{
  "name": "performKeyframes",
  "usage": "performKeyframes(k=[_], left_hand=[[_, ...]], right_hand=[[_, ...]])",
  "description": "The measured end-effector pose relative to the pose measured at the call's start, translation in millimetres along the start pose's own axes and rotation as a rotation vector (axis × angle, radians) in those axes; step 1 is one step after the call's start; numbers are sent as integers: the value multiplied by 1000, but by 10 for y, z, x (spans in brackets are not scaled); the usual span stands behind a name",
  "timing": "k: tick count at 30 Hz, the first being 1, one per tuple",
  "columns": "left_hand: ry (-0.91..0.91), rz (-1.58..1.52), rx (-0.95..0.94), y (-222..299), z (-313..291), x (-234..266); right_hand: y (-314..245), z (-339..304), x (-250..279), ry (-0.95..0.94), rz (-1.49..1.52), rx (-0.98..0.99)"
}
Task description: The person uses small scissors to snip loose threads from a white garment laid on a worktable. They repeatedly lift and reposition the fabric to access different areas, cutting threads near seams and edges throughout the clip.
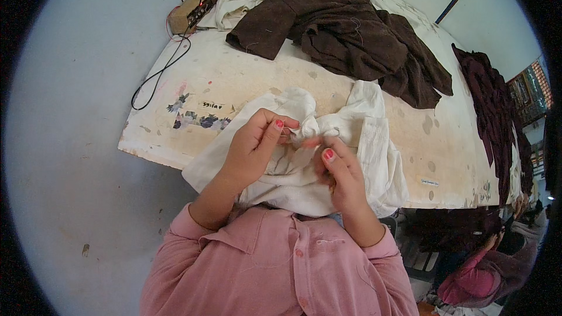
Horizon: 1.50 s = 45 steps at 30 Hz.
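Head view, only one: your left hand point(254, 149) and right hand point(339, 169) are both pinched shut on a bunched fold of the cream garment point(328, 158), thumbs and fingertips meeting close together at its middle, just above your chest. The garment lies crumpled at the near edge of the counter point(222, 76), part of it hanging off toward your pink shirt point(281, 263). Whether a needle or thread sits between your fingers can't be told, too small. Progress, judged: you look mid-way through working one spot on the cloth; nothing here reads as finished, and the garment is not folded or set aside. Further back a dark brown garment point(345, 29) lies heaped on the counter, well apart from your hands, untouched. More dark cloth point(492, 111) runs along the right edge. A small wooden box with a cable point(190, 11) sits at the far left corner. Another person's arm in pink point(480, 275) shows lower right, apart from yours.
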<state>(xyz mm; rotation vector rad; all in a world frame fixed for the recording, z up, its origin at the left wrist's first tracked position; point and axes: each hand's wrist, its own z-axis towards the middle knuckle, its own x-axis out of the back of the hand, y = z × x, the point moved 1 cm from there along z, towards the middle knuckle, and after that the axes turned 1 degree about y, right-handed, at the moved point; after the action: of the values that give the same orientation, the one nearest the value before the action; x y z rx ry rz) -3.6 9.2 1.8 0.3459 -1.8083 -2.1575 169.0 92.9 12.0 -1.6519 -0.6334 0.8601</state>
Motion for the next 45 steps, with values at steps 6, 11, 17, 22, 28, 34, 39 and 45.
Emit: performKeyframes(k=[6, 11, 17, 22, 28, 34, 39, 45], left_hand=[[17, -119, 56, -10, 109, 105], [481, 203, -248, 109, 422, 609], [-37, 610, -461, 199, 422, 100], [-282, 166, 76, 333, 553, 10], [-17, -28, 63, 190, 523, -221], [14, 191, -133, 148, 513, -174], [-84, 738, -558, 289, 572, -58], [-547, 356, -210, 351, 679, 13]], right_hand=[[103, 273, 155, 427, -571, 209], [137, 224, 193, 273, -122, 149], [140, 202, 200, 31, 206, 147], [63, 226, 280, 257, 142, 234], [-64, 191, 110, 500, -598, 670], [-42, 272, 189, 318, -266, 379], [-14, 238, 231, 106, 128, 123], [-23, 217, 219, 35, 228, 64]])
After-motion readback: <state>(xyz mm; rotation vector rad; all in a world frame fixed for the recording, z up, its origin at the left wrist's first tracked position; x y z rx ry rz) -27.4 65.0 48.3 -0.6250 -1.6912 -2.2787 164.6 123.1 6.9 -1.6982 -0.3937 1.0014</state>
